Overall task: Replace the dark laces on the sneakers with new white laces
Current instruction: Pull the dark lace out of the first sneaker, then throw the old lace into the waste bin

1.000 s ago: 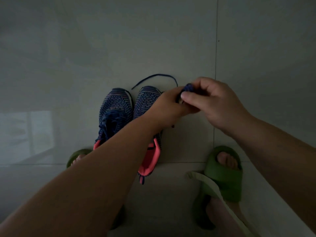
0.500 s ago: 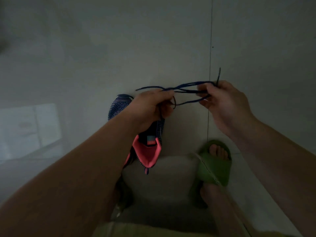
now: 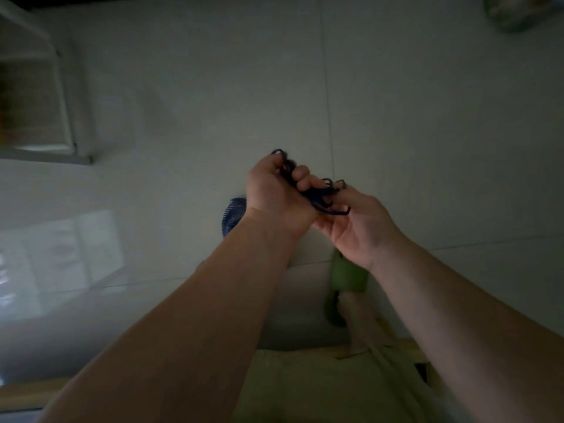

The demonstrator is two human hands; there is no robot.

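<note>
A bunched dark blue lace [image 3: 320, 195] sits between both hands, raised above the floor. My left hand [image 3: 274, 193] curls its fingers round one end of the bundle. My right hand [image 3: 357, 227] lies palm up under the other end, with fingers and thumb pinching the loops. Only the toe of one blue striped sneaker [image 3: 233, 216] shows on the tiles, left of my left wrist; the rest of the pair is hidden behind my arms. No white laces are in view.
Grey floor tiles [image 3: 427, 132] fill the scene. A green slipper [image 3: 348, 274] on a foot sits below my right hand. A white cabinet [image 3: 39, 96] stands at the far left. A greenish object [image 3: 515, 12] lies at the top right corner.
The lace was stretched in strands between my hands; now it is gathered into a bundle with the hands close together. The view has lifted and most of the sneakers are out of sight.
</note>
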